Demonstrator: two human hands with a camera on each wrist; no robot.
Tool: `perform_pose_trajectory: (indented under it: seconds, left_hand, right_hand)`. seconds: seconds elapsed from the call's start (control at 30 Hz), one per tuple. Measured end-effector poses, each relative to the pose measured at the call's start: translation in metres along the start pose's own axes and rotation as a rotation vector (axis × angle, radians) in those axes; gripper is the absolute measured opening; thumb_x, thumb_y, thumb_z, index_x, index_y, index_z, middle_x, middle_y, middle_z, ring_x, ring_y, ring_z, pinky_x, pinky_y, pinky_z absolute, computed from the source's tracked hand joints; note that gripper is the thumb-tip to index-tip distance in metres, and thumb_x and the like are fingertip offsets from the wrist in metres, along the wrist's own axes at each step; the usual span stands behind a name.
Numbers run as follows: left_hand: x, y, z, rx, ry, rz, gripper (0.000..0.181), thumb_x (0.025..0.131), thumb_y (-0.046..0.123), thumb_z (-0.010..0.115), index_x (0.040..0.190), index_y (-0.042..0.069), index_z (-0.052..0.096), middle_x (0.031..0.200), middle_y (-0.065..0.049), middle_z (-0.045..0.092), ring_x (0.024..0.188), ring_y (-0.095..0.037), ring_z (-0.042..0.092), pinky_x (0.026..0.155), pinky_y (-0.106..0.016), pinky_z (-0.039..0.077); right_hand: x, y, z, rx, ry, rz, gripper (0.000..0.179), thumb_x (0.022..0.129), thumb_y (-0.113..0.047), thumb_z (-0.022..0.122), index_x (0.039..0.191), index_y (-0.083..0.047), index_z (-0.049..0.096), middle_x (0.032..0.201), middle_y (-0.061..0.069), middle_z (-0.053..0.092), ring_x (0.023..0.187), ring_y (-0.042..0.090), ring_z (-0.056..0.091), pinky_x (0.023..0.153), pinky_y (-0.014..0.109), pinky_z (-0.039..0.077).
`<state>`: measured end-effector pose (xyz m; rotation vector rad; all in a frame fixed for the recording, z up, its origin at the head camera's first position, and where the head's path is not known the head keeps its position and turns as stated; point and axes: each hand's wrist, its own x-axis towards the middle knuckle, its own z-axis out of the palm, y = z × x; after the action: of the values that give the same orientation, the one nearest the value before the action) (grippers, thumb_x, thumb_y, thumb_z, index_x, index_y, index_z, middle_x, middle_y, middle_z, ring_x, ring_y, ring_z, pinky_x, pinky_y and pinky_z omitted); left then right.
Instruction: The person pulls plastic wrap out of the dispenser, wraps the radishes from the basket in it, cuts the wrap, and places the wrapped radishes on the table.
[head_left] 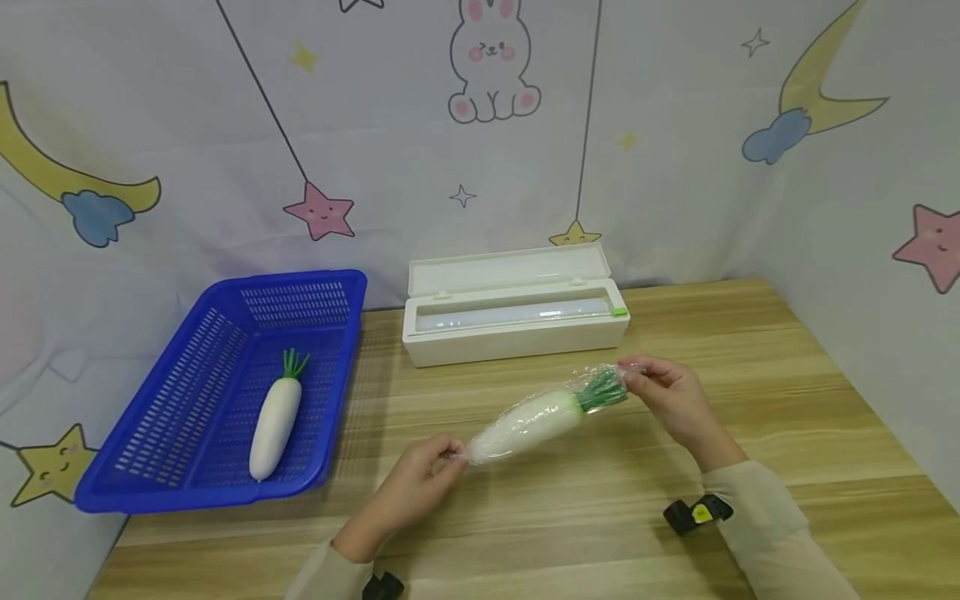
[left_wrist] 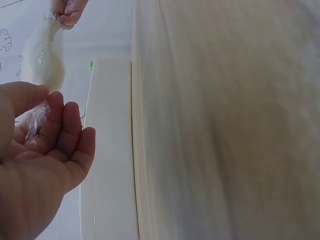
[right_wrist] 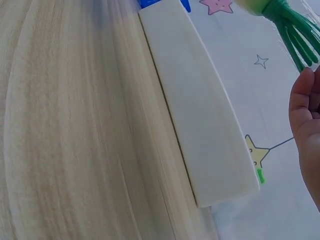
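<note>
A white radish [head_left: 528,423] with green stalks, wrapped in clear plastic film, is stretched between both hands over the wooden table. My left hand [head_left: 422,485] pinches the twisted film at its tapered end; in the left wrist view, the crumpled film [left_wrist: 37,122] runs from between thumb and fingers into the palm. The right hand [head_left: 671,400] pinches the film just past the green leaf tips, with the stalks [right_wrist: 295,37] close to its fingers in the right wrist view. The radish slants, its leafy end farther away and to the right.
A blue plastic basket [head_left: 347,400] on the left holds a second, unwrapped radish [head_left: 275,429]. Behind the hands stands a white film box [head_left: 517,343], lid raised, with a roll of film [head_left: 513,313] inside. A patterned cloth [head_left: 667,208] hangs behind the wooden table [head_left: 570,533].
</note>
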<state>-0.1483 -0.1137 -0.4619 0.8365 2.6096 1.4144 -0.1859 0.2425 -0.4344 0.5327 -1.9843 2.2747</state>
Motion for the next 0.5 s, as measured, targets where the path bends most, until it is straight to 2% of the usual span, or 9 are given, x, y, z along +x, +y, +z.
perform_pose_trajectory:
  seconds: [0.13,0.27,0.37,0.5]
  left_hand:
    - [-0.0002,0.0018,0.0008,0.035,0.068,-0.008,0.003,0.089,0.010,0.068,0.090,0.008,0.068,0.092,-0.001,0.071,0.087,-0.012,0.064,0.078,-0.029,0.052]
    - [0.0005,0.0031,0.0025,0.073,0.121,0.042,0.009,0.083,0.005,0.073,0.090,0.008,0.068,0.089,-0.001,0.071,0.085,-0.014,0.065,0.077,-0.031,0.053]
    - [0.0016,0.0015,0.0042,0.128,0.181,0.145,0.012,0.080,0.000,0.073,0.088,0.008,0.067,0.085,-0.002,0.070,0.081,-0.014,0.065,0.073,-0.031,0.054]
    - [0.0051,-0.0021,0.0048,0.236,0.253,0.329,0.013,0.076,-0.005,0.072,0.085,0.003,0.067,0.078,-0.004,0.067,0.072,-0.014,0.064,0.067,-0.023,0.054]
  right_hand:
    - [0.0002,0.0002,0.0015,-0.026,0.038,-0.014,0.022,0.094,-0.003,0.058,0.089,-0.020,0.071,0.096,-0.010,0.068,0.085,-0.001,0.060,0.075,0.014,0.050]
    - [0.0006,-0.0007,0.0033,-0.055,0.073,-0.016,0.023,0.095,-0.002,0.056,0.090,-0.019,0.071,0.092,-0.010,0.067,0.082,-0.001,0.060,0.074,0.014,0.050]
    - [0.0006,-0.0018,0.0042,-0.044,0.082,-0.017,0.023,0.095,-0.002,0.056,0.089,-0.018,0.070,0.092,-0.010,0.067,0.082,-0.001,0.061,0.073,0.014,0.050]
    - [0.0002,-0.0037,0.0055,-0.044,0.088,-0.006,0.021,0.095,-0.003,0.056,0.087,-0.018,0.069,0.091,-0.010,0.066,0.081,-0.001,0.060,0.073,0.013,0.050]
